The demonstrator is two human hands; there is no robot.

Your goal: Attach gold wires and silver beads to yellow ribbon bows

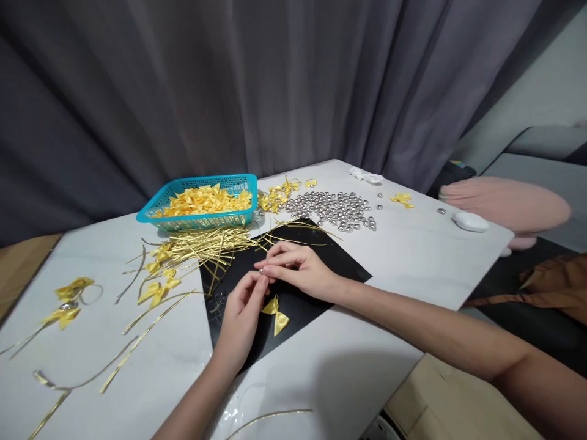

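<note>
One curved, gold metallic strip (270, 416) lies nearest to me on the white, smooth tabletop (413, 256). Beyond it, one yellow satin bow (280, 322) rests on the black, flat sheet (339, 263), just below my fingers. My left hand (243, 308) and right hand (307, 269) are together above this sheet, thumbs and fingertips clamped on one small, shiny silver bead (262, 271). My fingers cover most of it; I cannot tell whether they also grip a strip.

Handling: the bead appears light, hard and smooth, and is likely to slip. Hold it by its edges, between thumb and forefinger. The bow appears soft and easily creased; take it at its pinched middle.

To the left, two yellow ribbon pieces flank one silver bead (68, 305). Farther out, several yellow bows (156, 292) lie beside a heap of gold strips (206, 245), too many to count.

Beyond the heap stands one turquoise, perforated plastic basket (208, 220), holding uncountable yellow bows. To its right spreads an uncountable group of silver beads (339, 208); three more lie apart, near one loose yellow bow (402, 200).
</note>
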